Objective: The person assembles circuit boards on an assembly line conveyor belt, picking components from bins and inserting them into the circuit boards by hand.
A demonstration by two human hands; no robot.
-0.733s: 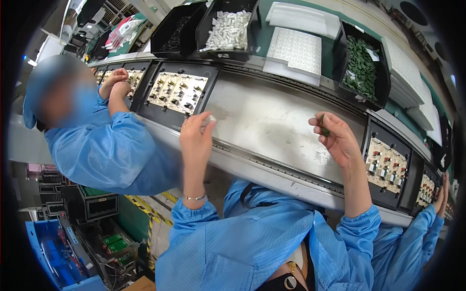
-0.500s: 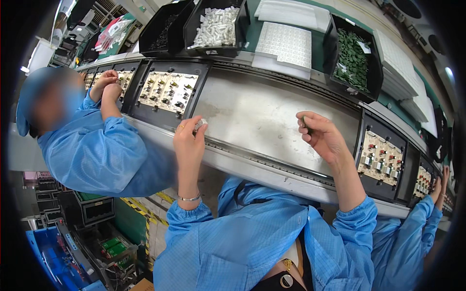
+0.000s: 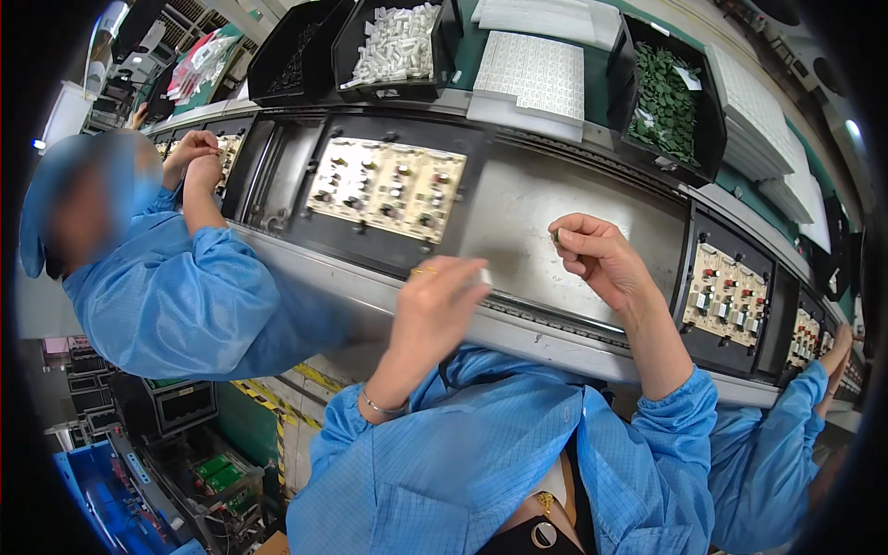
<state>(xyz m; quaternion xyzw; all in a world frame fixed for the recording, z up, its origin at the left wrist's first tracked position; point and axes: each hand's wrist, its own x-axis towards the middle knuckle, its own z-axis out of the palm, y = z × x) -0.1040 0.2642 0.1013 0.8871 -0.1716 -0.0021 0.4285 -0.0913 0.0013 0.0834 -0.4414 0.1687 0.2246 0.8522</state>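
My left hand (image 3: 433, 310) is closed, pinching a small white block-shaped part (image 3: 485, 277) at its fingertips; the hand is blurred. Just beyond it lies a black carrier frame (image 3: 462, 208) holding tan circuit boards (image 3: 387, 190) with several upright components on them. To the right, above the bare metal of the line, my right hand (image 3: 606, 264) is closed in a pinch. Between its thumb and forefinger is a small dark green part (image 3: 556, 238), mostly covered by the fingers. Neither hand is seen touching the boards.
Along the back stand black bins of white parts (image 3: 398, 42), dark parts (image 3: 301, 55) and green parts (image 3: 664, 102). White foam trays (image 3: 532, 79) lie between them. Another board carrier (image 3: 726, 291) sits right. Co-workers' hands (image 3: 199, 165) work at left and at far right (image 3: 837, 356).
The carrier with the boards has slid right along the line. My left hand has moved right with the white part; my right hand has shifted slightly left, still pinching the green part.
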